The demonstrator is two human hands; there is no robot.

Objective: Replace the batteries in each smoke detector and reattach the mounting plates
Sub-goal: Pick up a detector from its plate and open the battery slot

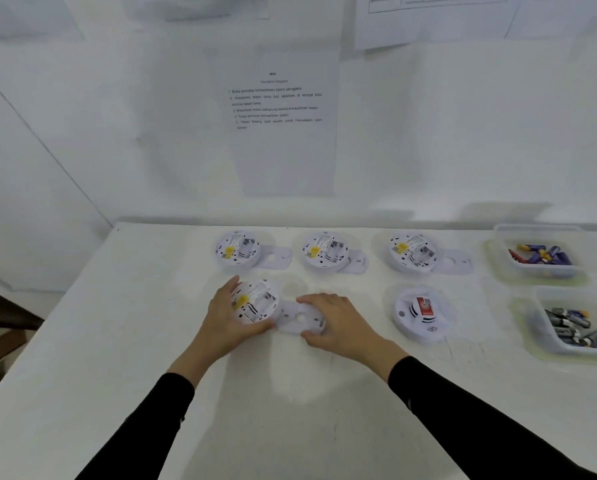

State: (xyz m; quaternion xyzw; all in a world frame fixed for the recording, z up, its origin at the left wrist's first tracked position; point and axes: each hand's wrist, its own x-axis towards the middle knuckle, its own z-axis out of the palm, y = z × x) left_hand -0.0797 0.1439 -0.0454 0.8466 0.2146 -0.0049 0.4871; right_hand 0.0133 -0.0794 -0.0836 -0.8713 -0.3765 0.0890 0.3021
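Several white round smoke detectors lie on the white table (290, 393). My left hand (226, 322) grips the near-left detector (255, 303), which lies back side up with its yellow label showing. My right hand (338, 323) holds the flat white mounting plate (298, 318) lying just right of that detector. Three more detectors (238, 250) (325, 251) (414, 252) sit back side up in the far row, each with a mounting plate (276, 258) to its right. A fifth detector (423, 311) lies face up at the near right, bearing a red label.
Two clear plastic tubs stand at the right edge: the far tub (504, 268) holds purple and red batteries, the near tub (546, 344) holds grey and dark batteries. A printed instruction sheet (283, 109) hangs on the white wall behind the table. The table's left edge drops off.
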